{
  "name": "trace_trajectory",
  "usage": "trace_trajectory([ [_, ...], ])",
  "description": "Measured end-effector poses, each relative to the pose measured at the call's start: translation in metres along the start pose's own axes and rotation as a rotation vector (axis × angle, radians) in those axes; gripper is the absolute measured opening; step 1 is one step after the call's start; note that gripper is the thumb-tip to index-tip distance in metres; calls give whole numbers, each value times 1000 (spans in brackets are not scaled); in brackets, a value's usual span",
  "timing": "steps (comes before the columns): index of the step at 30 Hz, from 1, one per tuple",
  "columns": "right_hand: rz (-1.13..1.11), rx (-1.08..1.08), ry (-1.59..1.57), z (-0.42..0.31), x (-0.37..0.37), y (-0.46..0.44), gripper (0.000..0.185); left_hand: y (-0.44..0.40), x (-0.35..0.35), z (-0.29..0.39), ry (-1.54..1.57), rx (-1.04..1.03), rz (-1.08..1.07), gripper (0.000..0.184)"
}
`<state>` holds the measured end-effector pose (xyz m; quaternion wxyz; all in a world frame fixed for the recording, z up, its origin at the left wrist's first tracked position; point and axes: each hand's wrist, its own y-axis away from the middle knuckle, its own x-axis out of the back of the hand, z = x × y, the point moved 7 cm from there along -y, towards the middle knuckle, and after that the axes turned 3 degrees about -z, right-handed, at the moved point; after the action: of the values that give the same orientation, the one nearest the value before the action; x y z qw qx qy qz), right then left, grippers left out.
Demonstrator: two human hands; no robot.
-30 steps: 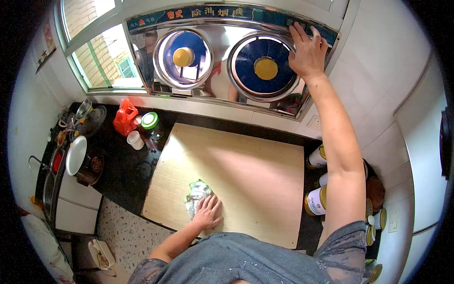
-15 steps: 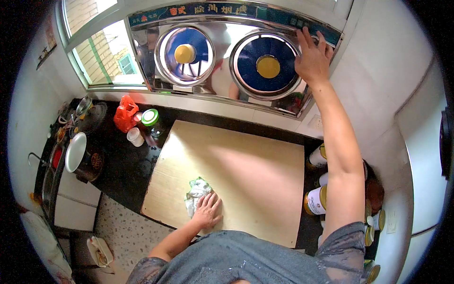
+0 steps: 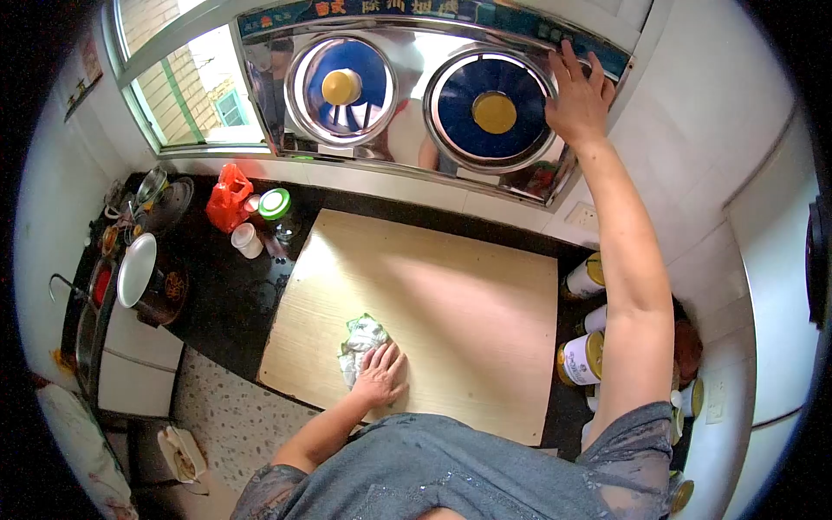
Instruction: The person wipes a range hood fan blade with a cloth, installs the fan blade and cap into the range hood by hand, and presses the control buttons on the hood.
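My left hand (image 3: 380, 374) lies with its fingers stretched out on a pale wooden board (image 3: 451, 347), overlapping the lower right edge of a crumpled white and green cloth (image 3: 362, 336). The fingers are not wrapped round the cloth. High on the right, my right hand (image 3: 579, 102) reaches up to a shiny range hood (image 3: 410, 130). Its fingers are spread, with the tips at the small buttons on the dark strip (image 3: 559, 36). Whether a fingertip presses a button I cannot tell.
Several lidded cans (image 3: 581, 359) stand right of the board, under my right arm. Left of it are a green-lidded jar (image 3: 276, 208), a white cup (image 3: 247, 241) and a red plastic bag (image 3: 229, 199). A white bowl (image 3: 137, 270) stands tilted by a dark pot (image 3: 161, 303).
My right fingers have shifted slightly on the hood's button strip, the index finger now stretched higher. My left hand stays by the cloth. The view has tilted a little.
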<state>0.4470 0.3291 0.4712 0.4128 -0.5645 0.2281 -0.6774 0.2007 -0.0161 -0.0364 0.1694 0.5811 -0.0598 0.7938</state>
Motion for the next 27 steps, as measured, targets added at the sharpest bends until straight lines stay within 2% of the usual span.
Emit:
trace_trajectory([
  [6,-6,65,22,-8,0,-2,77,0,-2,-1,-9,3,-14,83],
  [18,-31,48,68,-11,-12,-3,76,-1,1,0,-29,5,-21,82],
  [27,37,62,31,-13,-2,-5,76,0,-4,-2,-27,0,-22,81],
])
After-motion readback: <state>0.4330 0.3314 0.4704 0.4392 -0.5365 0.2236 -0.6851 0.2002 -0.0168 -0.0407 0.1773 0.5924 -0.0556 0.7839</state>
